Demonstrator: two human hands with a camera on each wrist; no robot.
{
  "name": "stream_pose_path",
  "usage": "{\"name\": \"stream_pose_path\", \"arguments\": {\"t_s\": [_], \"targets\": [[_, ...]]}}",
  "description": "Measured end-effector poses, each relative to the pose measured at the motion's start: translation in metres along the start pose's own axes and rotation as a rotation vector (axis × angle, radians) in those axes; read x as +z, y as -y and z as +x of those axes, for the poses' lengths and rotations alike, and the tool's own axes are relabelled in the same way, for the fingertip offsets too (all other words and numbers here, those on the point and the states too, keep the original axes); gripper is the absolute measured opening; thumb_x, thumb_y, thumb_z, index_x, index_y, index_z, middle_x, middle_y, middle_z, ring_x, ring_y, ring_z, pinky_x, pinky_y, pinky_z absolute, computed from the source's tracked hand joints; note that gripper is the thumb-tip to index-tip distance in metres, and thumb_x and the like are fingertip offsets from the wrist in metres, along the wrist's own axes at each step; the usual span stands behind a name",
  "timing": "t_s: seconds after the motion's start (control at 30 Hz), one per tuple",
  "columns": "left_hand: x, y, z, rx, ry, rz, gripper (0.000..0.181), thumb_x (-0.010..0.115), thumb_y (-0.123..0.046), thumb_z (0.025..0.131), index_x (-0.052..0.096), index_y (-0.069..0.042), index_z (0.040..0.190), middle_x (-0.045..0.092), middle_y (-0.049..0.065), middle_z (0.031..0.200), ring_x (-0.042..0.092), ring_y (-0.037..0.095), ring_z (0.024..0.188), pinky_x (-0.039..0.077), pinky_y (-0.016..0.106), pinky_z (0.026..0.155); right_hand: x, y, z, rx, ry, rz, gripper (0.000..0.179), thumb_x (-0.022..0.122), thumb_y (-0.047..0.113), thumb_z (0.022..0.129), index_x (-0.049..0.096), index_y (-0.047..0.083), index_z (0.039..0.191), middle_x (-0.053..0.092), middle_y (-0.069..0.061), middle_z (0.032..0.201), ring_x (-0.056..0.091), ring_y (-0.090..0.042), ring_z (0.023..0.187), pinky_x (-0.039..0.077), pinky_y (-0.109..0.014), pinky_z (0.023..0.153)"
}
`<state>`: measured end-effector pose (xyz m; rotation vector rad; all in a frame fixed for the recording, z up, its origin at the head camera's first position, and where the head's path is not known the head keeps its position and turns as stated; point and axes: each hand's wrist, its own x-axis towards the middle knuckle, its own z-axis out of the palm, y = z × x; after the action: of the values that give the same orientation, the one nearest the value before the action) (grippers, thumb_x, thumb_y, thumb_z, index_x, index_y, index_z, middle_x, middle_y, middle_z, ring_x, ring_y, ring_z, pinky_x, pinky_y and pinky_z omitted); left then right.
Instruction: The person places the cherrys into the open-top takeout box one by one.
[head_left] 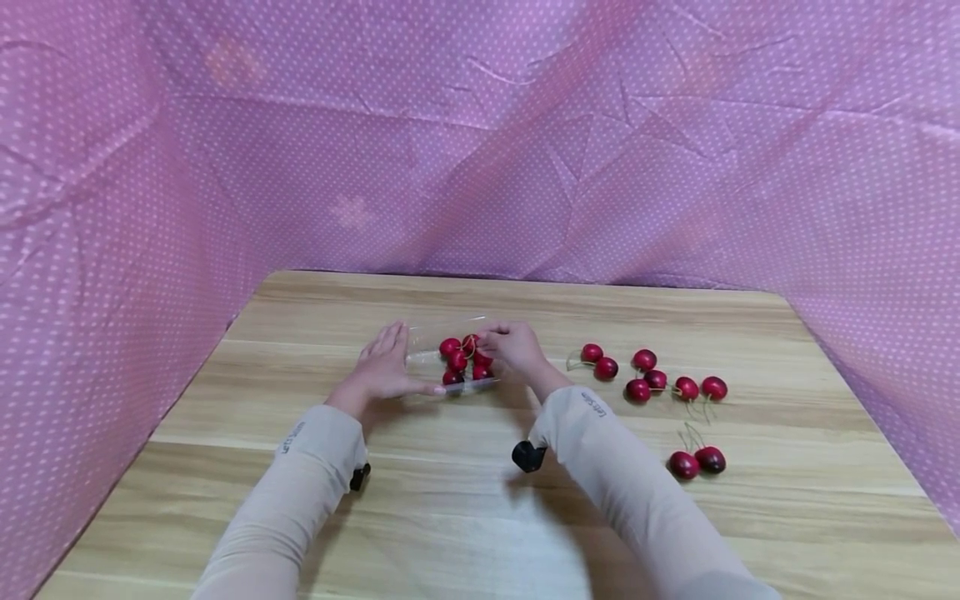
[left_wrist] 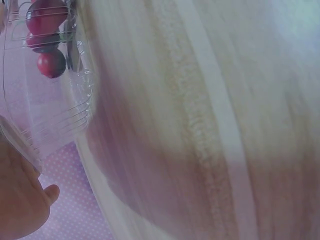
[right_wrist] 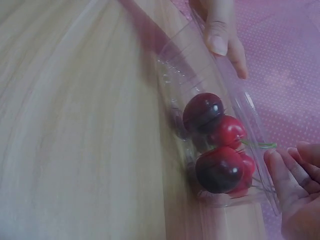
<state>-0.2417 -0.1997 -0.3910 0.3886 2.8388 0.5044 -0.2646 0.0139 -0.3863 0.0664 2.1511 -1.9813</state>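
A clear plastic box [head_left: 426, 360] stands on the wooden table with several red cherries [head_left: 457, 360] in it, some with green stems. My left hand [head_left: 386, 367] rests at the box's left end, its fingers straight along that side and its thumb along the near edge. In the right wrist view, that thumb lies against the rim. My right hand [head_left: 513, 346] is over the box's right end. Its fingertips [right_wrist: 272, 156] are close beside a green stem [right_wrist: 265, 145] in the right wrist view, with the thumb apart from them.
Right of the box, several cherries lie in stemmed groups: a pair [head_left: 605, 368], a middle cluster [head_left: 637, 391], another pair [head_left: 714, 387] and a nearer pair [head_left: 683, 465]. Pink dotted cloth [head_left: 480, 183] surrounds the table's [head_left: 420, 517] back and sides.
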Motion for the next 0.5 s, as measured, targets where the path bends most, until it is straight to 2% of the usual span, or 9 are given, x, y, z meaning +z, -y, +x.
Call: {"name": "stream_pose_path", "arguments": {"t_s": [0.27, 0.5], "targets": [[0.0, 0.0, 0.003, -0.003, -0.004, -0.012, 0.131, 0.051, -0.08, 0.048, -0.003, 0.001, 0.136, -0.009, 0.014, 0.142, -0.006, 0.031, 0.128, 0.0, 0.048, 0.101, -0.008, -0.004, -0.004, -0.013, -0.015, 0.115, 0.023, 0.05, -0.001, 0.085, 0.052, -0.017, 0.102, 0.057, -0.028, 0.095, 0.061, -0.026, 0.077, 0.049, -0.032, 0.073], [0.002, 0.002, 0.004, -0.015, 0.007, -0.032, 0.129, 0.053, -0.077, 0.051, -0.006, -0.002, 0.137, -0.012, 0.011, 0.142, -0.008, 0.029, 0.128, -0.002, 0.047, 0.101, -0.014, -0.009, -0.011, -0.06, -0.037, 0.17, 0.026, 0.052, 0.004, 0.085, 0.051, -0.016, 0.103, 0.055, -0.031, 0.099, 0.061, -0.026, 0.078, 0.049, -0.032, 0.072]]}}
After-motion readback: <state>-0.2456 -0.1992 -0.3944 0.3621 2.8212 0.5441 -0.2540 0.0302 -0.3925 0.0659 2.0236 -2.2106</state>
